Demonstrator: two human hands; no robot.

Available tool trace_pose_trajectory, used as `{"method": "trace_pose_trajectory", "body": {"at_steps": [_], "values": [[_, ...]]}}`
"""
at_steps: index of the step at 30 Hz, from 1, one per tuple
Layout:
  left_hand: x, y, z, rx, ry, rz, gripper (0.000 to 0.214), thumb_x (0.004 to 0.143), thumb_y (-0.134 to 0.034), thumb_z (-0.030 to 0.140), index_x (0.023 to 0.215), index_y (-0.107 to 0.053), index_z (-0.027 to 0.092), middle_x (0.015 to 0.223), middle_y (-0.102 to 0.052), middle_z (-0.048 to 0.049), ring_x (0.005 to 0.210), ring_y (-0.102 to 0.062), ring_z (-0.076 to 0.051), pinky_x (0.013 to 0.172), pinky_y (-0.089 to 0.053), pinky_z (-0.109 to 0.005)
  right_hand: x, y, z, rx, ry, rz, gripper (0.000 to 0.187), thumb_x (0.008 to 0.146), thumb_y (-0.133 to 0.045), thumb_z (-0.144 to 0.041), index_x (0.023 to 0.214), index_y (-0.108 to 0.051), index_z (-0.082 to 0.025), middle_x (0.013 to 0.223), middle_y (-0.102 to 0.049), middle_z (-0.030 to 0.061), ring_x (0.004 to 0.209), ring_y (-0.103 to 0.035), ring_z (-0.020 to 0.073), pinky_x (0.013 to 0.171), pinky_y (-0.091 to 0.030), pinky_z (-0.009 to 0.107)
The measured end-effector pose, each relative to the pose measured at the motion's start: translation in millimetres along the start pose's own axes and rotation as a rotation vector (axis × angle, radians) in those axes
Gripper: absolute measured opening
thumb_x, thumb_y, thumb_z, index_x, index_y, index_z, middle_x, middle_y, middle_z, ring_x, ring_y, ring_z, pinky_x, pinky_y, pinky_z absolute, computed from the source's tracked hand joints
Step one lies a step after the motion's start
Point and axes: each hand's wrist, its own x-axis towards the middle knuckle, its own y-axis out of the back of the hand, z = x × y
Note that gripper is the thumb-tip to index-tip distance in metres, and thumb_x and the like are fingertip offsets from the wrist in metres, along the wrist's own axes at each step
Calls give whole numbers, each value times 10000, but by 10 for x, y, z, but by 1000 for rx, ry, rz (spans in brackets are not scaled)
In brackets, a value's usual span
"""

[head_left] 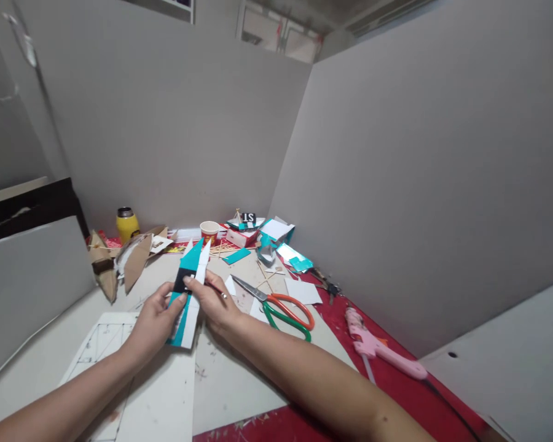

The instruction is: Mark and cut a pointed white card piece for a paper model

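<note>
Both my hands hold a pointed piece of folded card [190, 288], teal, black and white, raised a little above the table. My left hand [154, 319] grips its lower left edge with fingers curled round it. My right hand [214, 302] pinches its white right edge near the middle. The card's tip points away from me toward the back wall.
Scissors with orange and green handles [283, 310] lie just right of my hands. A pink glue gun [378, 347] lies on the red tabletop [396, 387]. White sheets with drawn lines [105, 344], cardboard scraps [124, 261], a yellow bottle [126, 224], a paper cup [209, 231] and wooden sticks lie behind.
</note>
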Motion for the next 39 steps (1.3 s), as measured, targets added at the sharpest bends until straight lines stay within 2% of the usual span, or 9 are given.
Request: {"method": "trace_pose_trajectory", "body": {"at_steps": [4,7,13,15,20,27,32,36,39], "values": [[13,12,33,16,46,-82,437,733,-727,580,865,-588,187,579,-618,29,467,-549,-121,493,-448,-235,137,77,-224,-156,96,-3,254,711,-739,-419,849,-695,-210,762,-709,4,692,-632,189,670,-512,311],[-4,7,28,48,93,-171,422,718,-741,564,719,-564,181,573,-641,-13,449,-582,-138,491,-475,-265,267,331,-609,-334,188,-2,220,707,-767,-394,804,-699,-209,777,-696,-20,731,-623,175,704,-502,287],[-42,-46,66,137,121,-321,330,706,-752,462,674,-574,186,571,-653,-7,442,-589,-125,451,-409,-215,166,1383,-1366,-781,147,96,215,884,-689,-327,970,-687,-130,965,-689,32,863,-656,212,768,-549,349],[-41,-70,114,181,112,-371,290,723,-735,435,671,-590,189,564,-650,0,440,-574,-115,444,-382,-201,57,1721,-1476,-924,80,129,305,951,-620,-344,1185,-619,-147,1180,-641,68,988,-656,240,824,-568,411],[-75,-147,237,304,92,-488,255,763,-697,433,704,-641,191,612,-673,-17,483,-588,-133,460,-396,-206,-91,2216,-1528,-1245,-34,215,331,952,-617,-351,1218,-610,-156,1238,-620,71,1045,-640,268,862,-559,437],[-269,-184,510,430,67,-496,228,782,-670,423,775,-660,195,701,-683,-30,558,-618,-159,524,-449,-231,-124,2157,-1487,-1631,133,388,313,969,-596,-326,1249,-588,-188,1272,-603,98,1055,-635,232,882,-552,439],[-429,-112,776,504,-12,-418,203,776,-674,401,807,-701,202,724,-679,-29,625,-645,-181,585,-493,-252,-163,1829,-1176,-1806,219,1,319,969,-596,-330,1255,-587,-190,1286,-598,98,1073,-629,237,900,-544,453],[-623,15,1037,676,-277,-301,264,868,-556,394,904,-707,180,744,-706,-64,633,-680,-193,567,-516,-263,-148,1715,-1048,-1895,184,-228,293,971,-572,-241,1256,-601,-178,1235,-637,103,1101,-623,245,946,-505,455],[-823,120,1313,834,-353,-145,264,886,-541,380,941,-704,179,752,-702,-44,658,-655,-168,569,-485,-245,-123,1734,-1084,-1958,170,-316,463,893,-499,-35,1338,-594,-123,1213,-660,226,1120,-628,321,938,-466,425]]}}
